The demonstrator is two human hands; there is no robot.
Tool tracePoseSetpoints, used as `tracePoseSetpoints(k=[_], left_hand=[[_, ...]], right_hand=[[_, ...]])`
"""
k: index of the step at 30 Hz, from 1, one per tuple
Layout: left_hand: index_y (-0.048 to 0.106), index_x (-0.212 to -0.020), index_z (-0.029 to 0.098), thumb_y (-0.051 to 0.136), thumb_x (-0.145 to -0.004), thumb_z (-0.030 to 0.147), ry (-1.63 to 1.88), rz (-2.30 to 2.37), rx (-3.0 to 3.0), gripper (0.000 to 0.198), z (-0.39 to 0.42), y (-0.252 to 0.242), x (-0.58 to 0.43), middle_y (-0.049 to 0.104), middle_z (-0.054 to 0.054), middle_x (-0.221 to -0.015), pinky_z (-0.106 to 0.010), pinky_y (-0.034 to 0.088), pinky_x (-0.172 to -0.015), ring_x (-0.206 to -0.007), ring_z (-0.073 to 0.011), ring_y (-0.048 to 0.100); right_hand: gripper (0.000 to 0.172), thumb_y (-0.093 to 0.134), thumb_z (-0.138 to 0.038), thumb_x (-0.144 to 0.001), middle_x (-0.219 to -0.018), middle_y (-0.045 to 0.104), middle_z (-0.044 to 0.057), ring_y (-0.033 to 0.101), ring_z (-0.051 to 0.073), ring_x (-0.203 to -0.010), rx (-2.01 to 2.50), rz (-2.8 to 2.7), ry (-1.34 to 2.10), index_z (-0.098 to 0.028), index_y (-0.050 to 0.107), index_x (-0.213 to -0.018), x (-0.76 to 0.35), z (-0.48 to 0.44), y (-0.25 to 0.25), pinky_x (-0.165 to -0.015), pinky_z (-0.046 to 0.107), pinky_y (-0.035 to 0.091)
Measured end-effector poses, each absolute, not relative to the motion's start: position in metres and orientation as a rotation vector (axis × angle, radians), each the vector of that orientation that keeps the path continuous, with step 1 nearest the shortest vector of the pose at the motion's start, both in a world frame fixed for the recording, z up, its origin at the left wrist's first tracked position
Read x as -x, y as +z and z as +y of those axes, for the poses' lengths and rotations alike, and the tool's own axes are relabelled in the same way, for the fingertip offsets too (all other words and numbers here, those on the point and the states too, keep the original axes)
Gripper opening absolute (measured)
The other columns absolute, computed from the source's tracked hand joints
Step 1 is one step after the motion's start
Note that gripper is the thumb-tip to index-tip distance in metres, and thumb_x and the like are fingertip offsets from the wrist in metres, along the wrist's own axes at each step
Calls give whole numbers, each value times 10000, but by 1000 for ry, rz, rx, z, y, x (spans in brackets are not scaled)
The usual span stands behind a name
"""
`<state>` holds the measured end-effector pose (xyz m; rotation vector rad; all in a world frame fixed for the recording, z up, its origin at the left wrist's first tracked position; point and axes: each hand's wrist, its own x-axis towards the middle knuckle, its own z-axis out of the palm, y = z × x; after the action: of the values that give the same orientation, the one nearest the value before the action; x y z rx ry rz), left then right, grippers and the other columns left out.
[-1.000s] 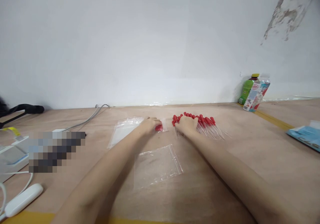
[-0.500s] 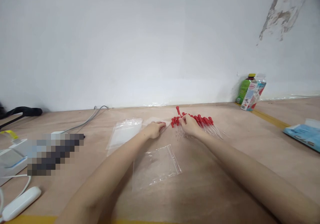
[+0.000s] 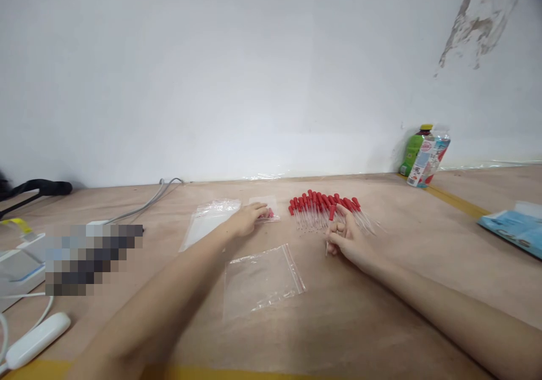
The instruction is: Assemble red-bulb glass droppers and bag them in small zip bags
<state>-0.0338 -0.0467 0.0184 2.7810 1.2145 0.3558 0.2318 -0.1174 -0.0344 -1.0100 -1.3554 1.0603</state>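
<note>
In my right hand, a dropper is pinched with its red rubber bulb up and its thin clear tube pointing down. Just behind that hand lies a pile of similar red-bulbed droppers, bulbs toward the wall. My left hand has its fingers closed at the edge of a small clear zip bag, partly covering it. Red bulbs show at the bag's near edge, beside the fingertips. Nearer me, a larger clear zip bag lies flat on the table.
A stack of clear zip bags lies left of my left hand. Farther left are a power strip, a grey cable and a white device. Drink bottles stand by the wall, with a blue packet at right.
My right hand has pulled a dropper from the pile and come toward me and rightward. My left hand has shifted slightly left, uncovering more of the small bag and its red bulbs.
</note>
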Motion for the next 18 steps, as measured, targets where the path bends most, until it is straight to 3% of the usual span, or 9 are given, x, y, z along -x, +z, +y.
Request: tracePoseSetpoints(k=[3, 5, 9, 13, 18], left_hand=[[519, -1056, 172, 359, -792, 98, 620, 1179, -2789, 317, -88, 15, 33, 442, -78, -1268, -359, 270, -1004, -1184, -190, 371], [443, -1193, 200, 349, -863, 236, 506, 1127, -2767, 345, -120, 11, 33, 352, -53, -1347, -374, 233, -1034, -1244, -190, 291], [151, -1362, 253, 371, -851, 445, 216, 1034, -2715, 588, -158, 3, 35, 129, -28, -1427, -437, 132, -1060, -1303, -230, 125], [112, -1363, 275, 351, -847, 490, 180, 993, -2708, 608, -157, -5, 28, 117, -25, -1424, -456, 82, -1062, -1304, -230, 111], [121, -1360, 279, 361, -836, 508, 219, 959, -2716, 620, -149, -7, 18, 139, -22, -1422, -452, 104, -1062, -1301, -229, 134]], right_hand=[[796, 519, -166, -650, -610, 484, -88, 501, 90, -406, 995, -1322, 1113, -242, 52, -1291, -229, -120, -30, -378, 197, 396], [780, 538, -168, -641, -598, 496, -89, 506, 96, -402, 1000, -1307, 1135, -232, 77, -1267, -227, -119, -31, -376, 202, 402], [653, 612, -243, -624, -548, 515, -87, 535, 115, -431, 1041, -1217, 1117, -198, 194, -1124, -223, -117, -36, -423, 229, 446], [560, 649, -356, -614, -569, 547, -72, 581, 139, -502, 1041, -1101, 1099, -225, 230, -961, -219, -121, -37, -496, 273, 490], [565, 672, -392, -595, -567, 547, -81, 589, 138, -507, 1039, -1072, 1069, -236, 234, -915, -217, -127, -39, -512, 283, 506]])
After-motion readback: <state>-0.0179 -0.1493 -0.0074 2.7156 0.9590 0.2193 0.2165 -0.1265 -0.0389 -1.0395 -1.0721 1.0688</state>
